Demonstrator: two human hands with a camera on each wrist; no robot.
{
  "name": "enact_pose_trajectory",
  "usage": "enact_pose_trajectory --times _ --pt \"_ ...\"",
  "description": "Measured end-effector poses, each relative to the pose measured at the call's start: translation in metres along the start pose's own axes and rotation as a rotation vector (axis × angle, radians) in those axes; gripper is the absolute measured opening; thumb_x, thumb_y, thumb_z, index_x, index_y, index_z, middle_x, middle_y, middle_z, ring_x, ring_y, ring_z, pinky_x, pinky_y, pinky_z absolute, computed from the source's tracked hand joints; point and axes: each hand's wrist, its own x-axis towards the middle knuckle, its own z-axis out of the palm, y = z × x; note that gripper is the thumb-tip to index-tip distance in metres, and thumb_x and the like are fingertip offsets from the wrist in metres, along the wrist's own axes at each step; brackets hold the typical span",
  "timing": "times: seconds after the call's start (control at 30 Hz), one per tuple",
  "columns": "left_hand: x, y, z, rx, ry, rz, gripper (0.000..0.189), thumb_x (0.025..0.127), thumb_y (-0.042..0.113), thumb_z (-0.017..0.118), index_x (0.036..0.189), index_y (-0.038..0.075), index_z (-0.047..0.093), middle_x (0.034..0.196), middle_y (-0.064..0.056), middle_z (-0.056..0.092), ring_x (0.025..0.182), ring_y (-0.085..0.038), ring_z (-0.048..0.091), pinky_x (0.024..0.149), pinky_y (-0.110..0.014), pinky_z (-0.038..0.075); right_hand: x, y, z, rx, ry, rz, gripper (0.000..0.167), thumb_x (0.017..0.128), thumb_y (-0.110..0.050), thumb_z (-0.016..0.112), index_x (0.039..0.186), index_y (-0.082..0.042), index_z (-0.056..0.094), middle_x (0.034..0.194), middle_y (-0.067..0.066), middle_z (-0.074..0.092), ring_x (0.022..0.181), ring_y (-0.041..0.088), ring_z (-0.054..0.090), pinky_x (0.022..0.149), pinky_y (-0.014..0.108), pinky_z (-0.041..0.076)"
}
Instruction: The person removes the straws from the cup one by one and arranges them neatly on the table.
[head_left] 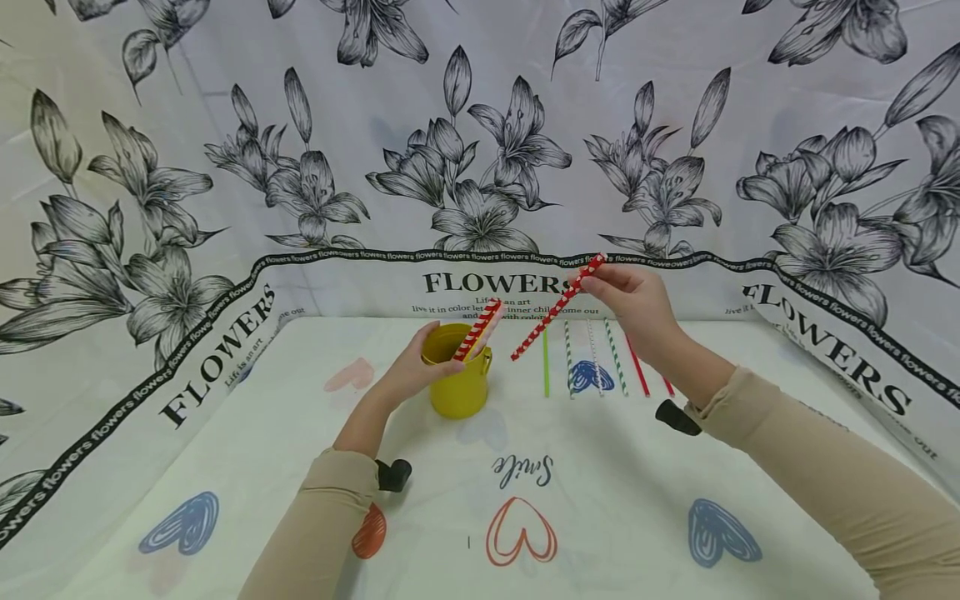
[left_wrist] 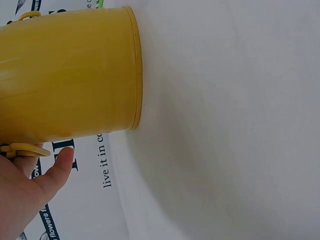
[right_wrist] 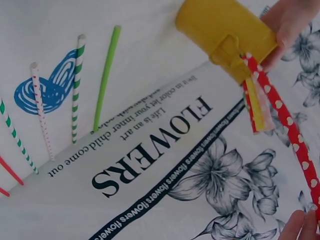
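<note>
My left hand (head_left: 408, 367) grips the yellow bucket (head_left: 459, 398) at its left side near the rim, thumb at the front. The bucket stands upright on the table cloth. Several paper straws (head_left: 480, 329), one red-and-white striped, lean out of it to the right; in the right wrist view a yellow and a pale pink straw (right_wrist: 264, 107) show among them. Up and to the right, my right hand (head_left: 637, 307) pinches a red straw with white hearts (head_left: 555, 310) by its upper end. This straw slants down toward the bucket, its lower end in the air right of the rim.
Right of the bucket lies a spaced row of straws: a plain green one (head_left: 546, 367), green-and-white striped ones (head_left: 617, 358), a pale dotted one (head_left: 596, 358) and red ones (head_left: 638, 368). Behind the table hangs a flower-printed cloth (head_left: 480, 167).
</note>
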Motion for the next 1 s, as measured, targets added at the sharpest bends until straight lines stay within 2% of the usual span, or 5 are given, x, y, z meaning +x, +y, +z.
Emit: enact_pose_trajectory --times 0.23,0.33,0.47,0.73,1.0 --pt "0.000 0.001 -0.001 -0.007 -0.001 0.000 0.099 0.082 0.044 0.076 0.156 0.020 0.013 0.156 -0.011 0.026 0.141 -0.033 0.025 0.113 -0.058 0.022 -0.002 0.018 0.003 -0.013 0.048 0.044 0.040 0.093 -0.008 0.066 0.128 0.008 0.053 0.083 -0.013 0.070 0.081 0.007 0.067 0.109 0.041 0.037" --pt "0.000 0.001 -0.001 -0.008 0.001 0.002 0.100 0.082 0.044 0.076 0.156 0.020 0.013 0.156 -0.011 0.026 0.141 -0.033 0.025 0.113 -0.058 0.022 -0.003 0.026 0.004 -0.041 0.045 0.051 0.042 0.093 -0.009 0.067 0.129 0.003 0.050 0.083 -0.014 0.070 0.081 0.008 0.067 0.094 0.027 0.047" --pt "0.000 0.000 0.000 -0.011 -0.001 0.006 0.100 0.082 0.044 0.076 0.156 0.020 0.014 0.156 -0.011 0.026 0.141 -0.033 0.025 0.113 -0.057 0.021 -0.005 0.036 0.006 -0.028 0.024 0.032 0.037 0.093 -0.009 0.066 0.125 0.000 0.049 0.085 -0.011 0.070 0.079 0.009 0.066 0.071 0.019 0.050" --pt "-0.001 -0.001 0.001 -0.008 -0.002 0.011 0.098 0.083 0.041 0.076 0.156 0.020 0.014 0.156 -0.011 0.026 0.142 -0.033 0.025 0.113 -0.057 0.022 -0.012 0.057 0.007 -0.068 -0.029 0.049 0.040 0.095 -0.007 0.062 0.133 -0.001 0.054 0.093 0.001 0.071 0.075 0.013 0.065 0.075 0.025 0.057" --pt "0.000 -0.001 0.001 -0.008 0.002 0.010 0.100 0.082 0.044 0.076 0.156 0.020 0.013 0.156 -0.011 0.026 0.141 -0.033 0.025 0.113 -0.058 0.022 -0.016 0.079 0.015 -0.125 -0.088 0.150 0.050 0.092 -0.006 0.066 0.140 -0.006 0.052 0.105 0.011 0.067 0.084 0.013 0.065 0.080 0.028 0.056"
